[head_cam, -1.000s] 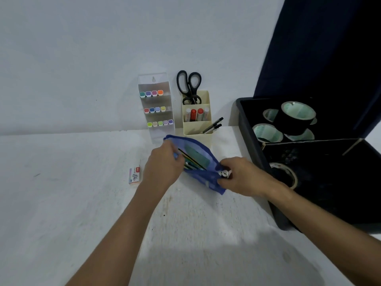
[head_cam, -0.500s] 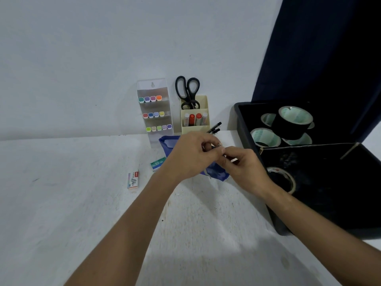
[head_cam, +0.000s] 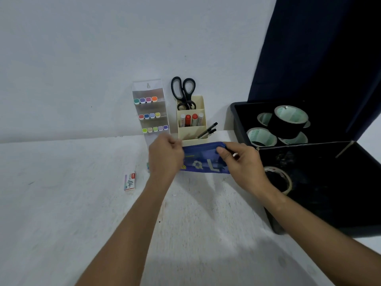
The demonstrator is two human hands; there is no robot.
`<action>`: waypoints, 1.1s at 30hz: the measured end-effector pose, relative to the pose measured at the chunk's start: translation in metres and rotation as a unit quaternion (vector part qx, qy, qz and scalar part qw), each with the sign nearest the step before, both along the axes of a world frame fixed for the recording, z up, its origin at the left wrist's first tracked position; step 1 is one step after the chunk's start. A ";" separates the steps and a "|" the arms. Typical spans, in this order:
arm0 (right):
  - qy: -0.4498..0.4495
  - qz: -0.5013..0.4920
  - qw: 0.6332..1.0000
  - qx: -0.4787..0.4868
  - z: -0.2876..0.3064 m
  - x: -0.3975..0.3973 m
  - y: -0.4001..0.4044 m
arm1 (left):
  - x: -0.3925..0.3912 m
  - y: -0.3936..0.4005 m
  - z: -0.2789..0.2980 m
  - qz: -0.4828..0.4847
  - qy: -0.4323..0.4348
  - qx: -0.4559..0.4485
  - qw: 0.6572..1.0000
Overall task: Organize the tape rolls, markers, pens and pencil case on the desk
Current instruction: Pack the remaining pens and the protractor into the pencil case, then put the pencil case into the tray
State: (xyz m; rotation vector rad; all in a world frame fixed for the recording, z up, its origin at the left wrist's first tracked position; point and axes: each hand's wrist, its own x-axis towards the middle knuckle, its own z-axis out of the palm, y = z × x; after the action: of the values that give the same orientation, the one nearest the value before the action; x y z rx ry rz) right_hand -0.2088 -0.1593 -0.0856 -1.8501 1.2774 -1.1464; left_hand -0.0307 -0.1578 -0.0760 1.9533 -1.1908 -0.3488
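From the head view we see the blue pencil case [head_cam: 203, 159] held up between both hands just above the white worktop [head_cam: 61, 203], in front of the cream organiser [head_cam: 191, 129]. Our left hand [head_cam: 165, 158] grips its left end with the fingers curled round it; our right hand [head_cam: 240, 162] pinches the top edge near the right end, thumb [head_cam: 223, 150] on the front face. Pale letters or shapes show on the case's front, one like an "L", but we cannot read a word.

The organiser holds black scissors [head_cam: 183, 91] at the back, four markers [head_cam: 191, 119] in the middle compartment and two black pens [head_cam: 208, 131] leaning out of the front one. Just to its left stands a clear marker rack [head_cam: 150, 112] with three rows of coloured caps. A small box [head_cam: 129, 181] lies on the worktop well to the left of the hands; its print is too small to read.

At right sits a black bin [head_cam: 309, 182] with black tape rolls [head_cam: 288, 122] at its far end and a pale tape roll [head_cam: 282, 180] just beside our right wrist.
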 end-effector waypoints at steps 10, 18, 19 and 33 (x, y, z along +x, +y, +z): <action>-0.041 0.021 0.998 0.039 -0.001 0.001 -0.008 | 0.067 0.010 -0.039 0.049 0.164 0.003 0.985; -0.172 -0.041 0.976 0.125 0.008 -0.009 -0.014 | 0.042 0.033 -0.037 -0.028 0.496 0.092 0.863; -0.204 -0.053 0.965 0.155 0.010 -0.010 -0.015 | 0.042 0.035 -0.036 -0.043 0.533 0.107 0.838; -0.264 0.098 0.867 0.410 0.046 -0.083 -0.009 | -0.011 0.053 0.040 -0.146 0.491 0.060 0.856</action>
State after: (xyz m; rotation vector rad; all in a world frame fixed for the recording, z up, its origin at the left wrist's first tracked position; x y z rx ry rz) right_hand -0.2914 -0.1687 -0.0398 -0.9159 0.9881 -0.7334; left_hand -0.0421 -0.1047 -0.0357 1.3230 -0.7482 -1.4092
